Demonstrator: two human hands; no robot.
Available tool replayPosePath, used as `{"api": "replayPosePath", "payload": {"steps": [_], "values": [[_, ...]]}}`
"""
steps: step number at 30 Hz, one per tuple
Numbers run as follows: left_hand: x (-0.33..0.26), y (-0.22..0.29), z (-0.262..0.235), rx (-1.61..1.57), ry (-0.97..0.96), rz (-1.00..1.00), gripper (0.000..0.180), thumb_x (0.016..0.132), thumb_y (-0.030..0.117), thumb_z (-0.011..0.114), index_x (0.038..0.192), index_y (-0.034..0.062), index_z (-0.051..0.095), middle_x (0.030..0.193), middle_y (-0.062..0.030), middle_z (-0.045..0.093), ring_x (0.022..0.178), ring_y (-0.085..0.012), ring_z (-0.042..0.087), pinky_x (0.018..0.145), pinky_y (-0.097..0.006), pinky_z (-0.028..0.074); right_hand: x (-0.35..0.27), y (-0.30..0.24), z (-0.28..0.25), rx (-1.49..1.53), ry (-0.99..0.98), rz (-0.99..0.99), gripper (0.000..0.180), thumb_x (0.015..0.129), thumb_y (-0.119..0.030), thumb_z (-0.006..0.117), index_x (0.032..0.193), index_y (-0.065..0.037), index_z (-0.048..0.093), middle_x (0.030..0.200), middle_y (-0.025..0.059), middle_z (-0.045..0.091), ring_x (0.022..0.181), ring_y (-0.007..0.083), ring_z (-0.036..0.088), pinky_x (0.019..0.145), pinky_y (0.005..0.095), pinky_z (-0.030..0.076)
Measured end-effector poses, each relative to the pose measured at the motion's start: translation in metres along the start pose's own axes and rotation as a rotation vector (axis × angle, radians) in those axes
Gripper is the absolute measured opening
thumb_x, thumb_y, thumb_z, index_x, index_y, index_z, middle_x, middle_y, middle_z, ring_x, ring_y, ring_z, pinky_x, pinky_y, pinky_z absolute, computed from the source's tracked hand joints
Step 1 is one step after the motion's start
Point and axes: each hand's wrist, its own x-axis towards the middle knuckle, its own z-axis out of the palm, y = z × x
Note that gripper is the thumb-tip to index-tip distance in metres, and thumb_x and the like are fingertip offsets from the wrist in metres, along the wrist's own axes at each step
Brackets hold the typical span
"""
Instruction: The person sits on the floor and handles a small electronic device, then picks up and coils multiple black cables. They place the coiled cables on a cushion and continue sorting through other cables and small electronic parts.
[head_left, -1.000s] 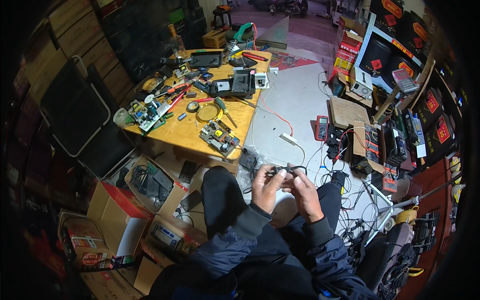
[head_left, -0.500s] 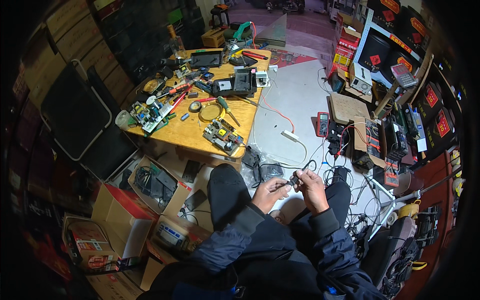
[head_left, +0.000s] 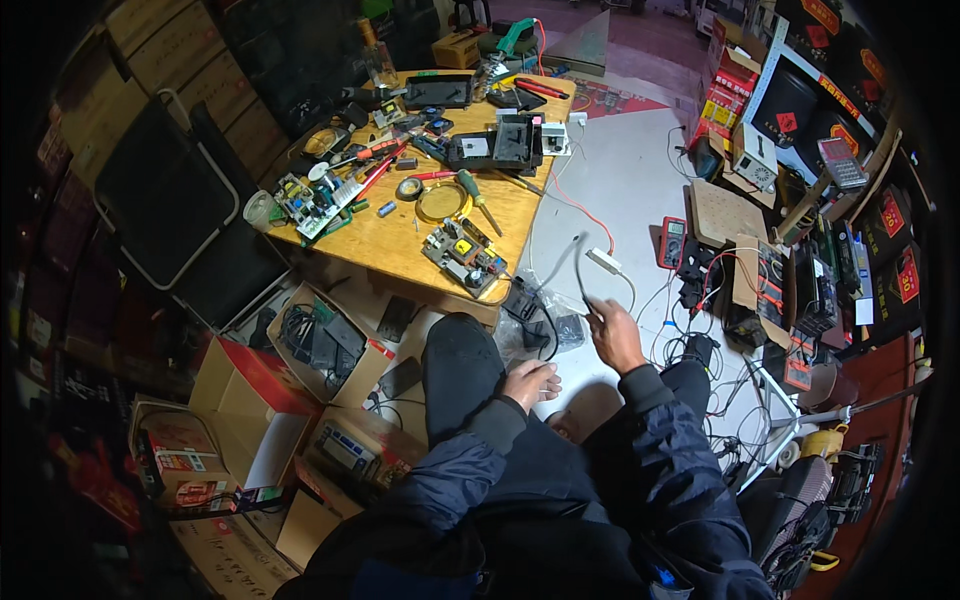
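The right hand [head_left: 617, 337] pinched a thin, dark, bowed cable [head_left: 580, 272], its long axis running forward from those fingers [head_left: 600, 312]. The left hand [head_left: 533, 384], farther away, curled loosely behind and left; whether it gripped anything was unclear. Crinkled clear plastic [head_left: 514, 343] lay left of the right fingers.

A thin, dark cable [head_left: 582, 273] is pinched in the person's right hand [head_left: 617, 337]. Its visible length rises from the fingertips, nearly upright and gently bowed, leaning slightly left, in front of the pale floor [head_left: 635, 180]. The upper end is blurred; whether it carries a plug is unclear.
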Motion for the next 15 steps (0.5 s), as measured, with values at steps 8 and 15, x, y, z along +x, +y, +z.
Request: {"api": "replayPosePath", "payload": {"steps": [8, 15], "values": [[0.01, 0.002, 0.0, -0.084, -0.034, 0.004, 0.02, 0.099, 0.018, 0.065, 0.113, 0.0047, 0.061, 0.095, -0.0101, 0.067, 0.082, -0.0208, 0.067, 0.074, -0.034, 0.056, -0.003, 0.022, 0.002, 0.527, 0.028, 0.314, 0.053, 0.096, -0.009, 0.062, 0.146, 0.002, 0.046, 0.131, 0.0249, 0.063, 0.113, 0.0318, 0.068, 0.093, 0.0385, 0.055], [0.026, -0.005, 0.009, -0.002, -0.084, 0.041, 0.014, 0.101, 0.017, 0.061, 0.106, 0.0046, 0.06, 0.092, -0.0092, 0.067, 0.081, -0.0177, 0.066, 0.073, -0.033, 0.055, -0.088, 0.065, -0.017, 1.177, 0.043, 0.789, 0.027, 0.103, -0.021, 0.06, 0.117, 0.001, 0.066, 0.103, 0.0101, 0.071, 0.093, 0.0172, 0.068, 0.082, 0.0313, 0.055]]}}
